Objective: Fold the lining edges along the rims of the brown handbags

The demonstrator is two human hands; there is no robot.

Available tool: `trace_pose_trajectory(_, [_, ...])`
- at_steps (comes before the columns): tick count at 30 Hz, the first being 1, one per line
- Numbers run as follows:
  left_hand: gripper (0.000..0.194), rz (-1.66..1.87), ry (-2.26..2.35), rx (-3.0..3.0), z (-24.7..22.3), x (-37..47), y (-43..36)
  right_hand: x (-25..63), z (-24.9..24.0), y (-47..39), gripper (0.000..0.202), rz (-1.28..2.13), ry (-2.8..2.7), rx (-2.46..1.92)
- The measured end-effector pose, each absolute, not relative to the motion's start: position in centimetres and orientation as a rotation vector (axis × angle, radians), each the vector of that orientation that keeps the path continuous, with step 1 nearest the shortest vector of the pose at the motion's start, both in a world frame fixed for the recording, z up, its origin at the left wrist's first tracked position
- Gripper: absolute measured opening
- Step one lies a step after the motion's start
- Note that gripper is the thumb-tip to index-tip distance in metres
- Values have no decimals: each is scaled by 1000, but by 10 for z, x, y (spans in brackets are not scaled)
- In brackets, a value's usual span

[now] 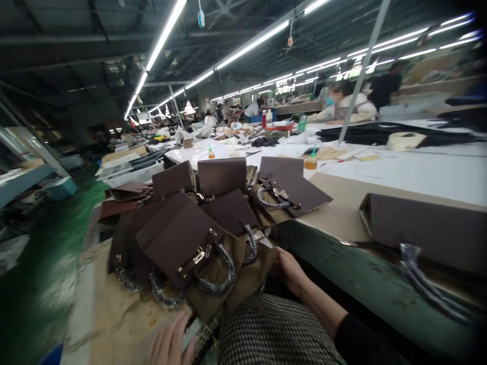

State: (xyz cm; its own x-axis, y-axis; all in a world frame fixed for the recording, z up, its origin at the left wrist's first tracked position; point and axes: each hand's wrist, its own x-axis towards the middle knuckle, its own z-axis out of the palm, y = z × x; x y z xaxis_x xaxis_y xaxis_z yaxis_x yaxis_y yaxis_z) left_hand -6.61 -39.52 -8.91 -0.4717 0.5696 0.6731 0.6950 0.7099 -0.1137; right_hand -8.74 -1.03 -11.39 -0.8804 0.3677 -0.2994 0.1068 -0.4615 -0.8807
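Dark brown handbags [178,238] with plastic-wrapped handles and metal clasps lie piled across the near table. My left hand [173,342] rests at the bottom, fingers spread on the worn tabletop [122,314], below the front bags. At the pile's right edge, my right hand [285,266] is at the olive-brown cloth part [254,268] of a bag; its fingertips are hidden behind the cloth, so its grip cannot be made out. Another brown bag [426,228] stands on the beige board at the right, its wrapped handle [422,274] hanging over the edge.
A long white table [399,175] behind holds a glue bottle [310,161], a second small bottle [211,152], dark material and scraps. A slanted pole [363,71] rises from it. People work farther back. Green floor [68,253] lies left.
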Motion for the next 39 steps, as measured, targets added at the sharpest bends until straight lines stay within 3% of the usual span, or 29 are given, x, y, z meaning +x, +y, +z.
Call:
trace_pose_trajectory(3, [25,70,-2191,-1031,-120,-83,-429,-102,-113,-3,30,2529,-1525,-619])
trace_pose_trajectory(8, [20,224,-2481,-1036,-144,-87,-461,-121,-123,15,42,2527,-1613,-632])
trace_pose_trajectory(13, [43,413,-2434,-920,-137,-97,-463,-123,-118,23,50,2564,-1675,-631])
trace_pose_trajectory(15, [44,449,-2426,-883,-132,-102,-461,-123,-108,21,51,2580,-1700,-632])
trace_pose_trajectory(21, [37,444,-2299,-1020,-129,-104,-469,-135,-92,8,39,2609,-1652,-607])
trace_pose_trajectory(30, [49,116,-2705,-666,-143,-108,-497,-172,-98,-26,29,2613,-1563,-412])
trace_pose_trajectory(39, [39,-22,-2736,-595,-134,-143,-523,-214,-107,-34,33,2573,-1596,-410])
